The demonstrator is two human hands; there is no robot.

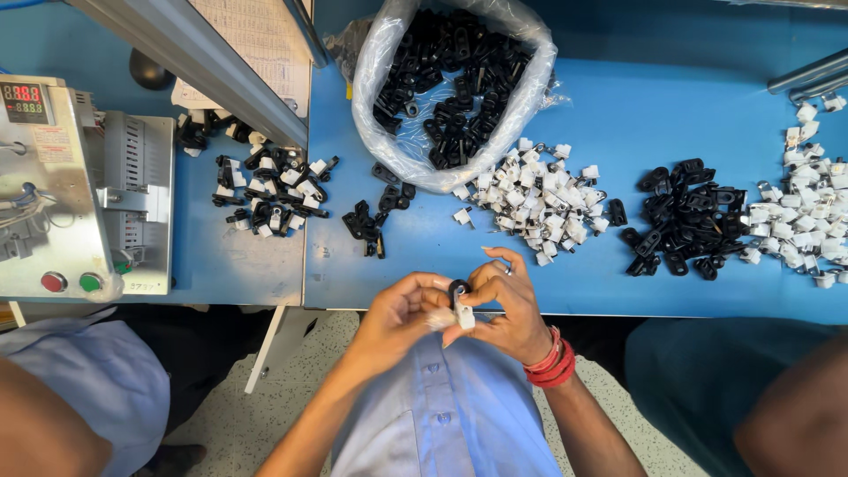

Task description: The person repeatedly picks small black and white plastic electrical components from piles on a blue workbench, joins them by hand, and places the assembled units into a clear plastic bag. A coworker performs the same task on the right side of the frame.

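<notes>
My left hand (393,316) and my right hand (511,307) meet just in front of the table's near edge, above my light blue shirt. Between their fingertips they pinch a small black plastic clip (456,290) and a small white plastic piece (465,317), pressed together. My left fingers close on the black clip and my right thumb and fingers on the white piece. Red bangles (549,362) circle my right wrist. The nearest loose parts are a pile of white pieces (539,199) and a few black clips (369,221) on the blue table (424,265).
An open clear bag of black clips (455,79) stands at the back. More black clips (685,216) and white pieces (808,208) lie to the right, and joined black-and-white parts (269,190) to the left. A grey machine with buttons (53,185) is at far left. Other people sit on both sides.
</notes>
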